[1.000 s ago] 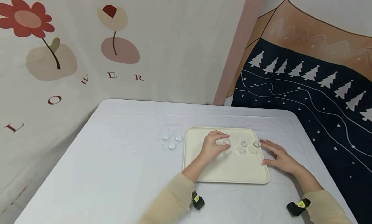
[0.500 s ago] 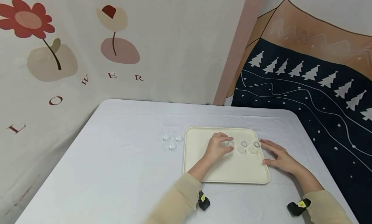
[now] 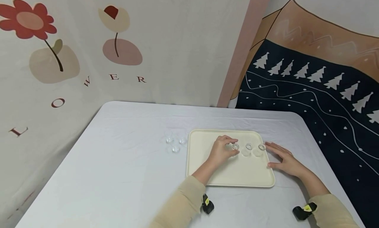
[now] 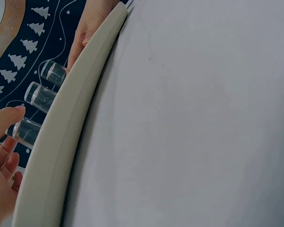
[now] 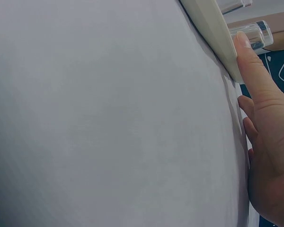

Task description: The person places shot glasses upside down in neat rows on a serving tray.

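Note:
My left hand [image 3: 219, 151] pinches a small clear cup [image 3: 235, 147] between thumb and fingers, over the cream tray [image 3: 231, 172]. In the left wrist view this cup [image 4: 27, 131] stands upright behind the tray's rim, the nearest of three in a row. Just right of it on the tray are a second clear cup [image 3: 247, 150] and a third clear cup [image 3: 259, 150]. My right hand [image 3: 285, 162] rests along the tray's right edge, fingers extended. In the right wrist view its thumb touches the rim, close to a cup [image 5: 260, 35].
Left of the tray, three more clear cups stand on the white-covered table [image 3: 124, 162]: a back-left cup [image 3: 169, 139], a back-right cup [image 3: 182, 139] and a front cup [image 3: 175, 148]. Behind the table hang a flower-printed cloth [image 3: 183, 57] and a dark tree-printed cloth [image 3: 296, 89].
My left hand has moved a little to the right with its cup, nearer the other two on the tray, and is now almost still. The right hand has stayed in place.

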The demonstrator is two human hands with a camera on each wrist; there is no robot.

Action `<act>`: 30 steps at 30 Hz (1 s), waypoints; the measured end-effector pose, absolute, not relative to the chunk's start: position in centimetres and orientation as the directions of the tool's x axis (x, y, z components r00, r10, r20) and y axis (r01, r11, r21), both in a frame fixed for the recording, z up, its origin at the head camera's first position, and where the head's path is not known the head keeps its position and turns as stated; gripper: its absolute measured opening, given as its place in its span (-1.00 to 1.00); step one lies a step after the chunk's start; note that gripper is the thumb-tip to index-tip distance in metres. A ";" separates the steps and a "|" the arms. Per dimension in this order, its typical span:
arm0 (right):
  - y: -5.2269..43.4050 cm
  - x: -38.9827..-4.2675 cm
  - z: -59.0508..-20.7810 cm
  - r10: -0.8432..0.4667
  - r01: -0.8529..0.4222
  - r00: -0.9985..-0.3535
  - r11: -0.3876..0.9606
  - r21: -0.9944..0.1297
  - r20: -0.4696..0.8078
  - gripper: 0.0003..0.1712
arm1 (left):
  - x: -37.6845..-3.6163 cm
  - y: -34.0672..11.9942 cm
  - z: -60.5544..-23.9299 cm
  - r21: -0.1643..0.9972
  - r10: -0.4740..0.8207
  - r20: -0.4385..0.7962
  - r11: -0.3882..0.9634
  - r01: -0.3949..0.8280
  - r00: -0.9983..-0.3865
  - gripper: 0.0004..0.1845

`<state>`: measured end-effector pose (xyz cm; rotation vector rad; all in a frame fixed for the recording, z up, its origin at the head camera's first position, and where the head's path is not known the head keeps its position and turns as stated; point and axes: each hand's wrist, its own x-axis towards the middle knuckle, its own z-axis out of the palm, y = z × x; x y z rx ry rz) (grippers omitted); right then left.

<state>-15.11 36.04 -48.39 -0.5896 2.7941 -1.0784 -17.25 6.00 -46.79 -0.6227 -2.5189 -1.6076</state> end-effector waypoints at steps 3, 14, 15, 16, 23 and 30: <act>36.0 -15.1 -48.4 -0.383 -0.318 -0.922 0.680 -0.660 0.050 -0.10 | -17.2 5.7 -46.3 0.853 0.283 0.289 0.359 0.380 -0.915 -0.57; 36.1 -15.2 -48.5 -0.378 -0.313 -0.925 0.683 -0.660 0.048 -0.10 | -16.4 3.8 -43.6 0.868 0.261 0.329 0.295 0.400 -0.907 -0.56; 36.1 -15.2 -48.5 -0.376 -0.312 -0.925 0.684 -0.660 0.047 -0.10 | -16.3 3.6 -43.4 0.869 0.261 0.335 0.286 0.404 -0.905 -0.55; 36.1 -15.2 -48.6 -0.376 -0.312 -0.925 0.683 -0.660 0.049 -0.10 | -16.2 3.4 -43.2 0.870 0.260 0.339 0.280 0.407 -0.904 -0.55; 36.2 -15.2 -48.7 -0.381 -0.316 -0.923 0.682 -0.660 0.049 -0.10 | -15.4 1.2 -42.1 0.878 0.239 0.357 0.243 0.411 -0.903 -0.53; 36.2 -15.2 -48.5 -0.382 -0.320 -0.923 0.683 -0.657 0.052 -0.10 | -14.7 -1.1 -41.2 0.858 0.207 0.419 0.230 0.460 -0.884 -0.54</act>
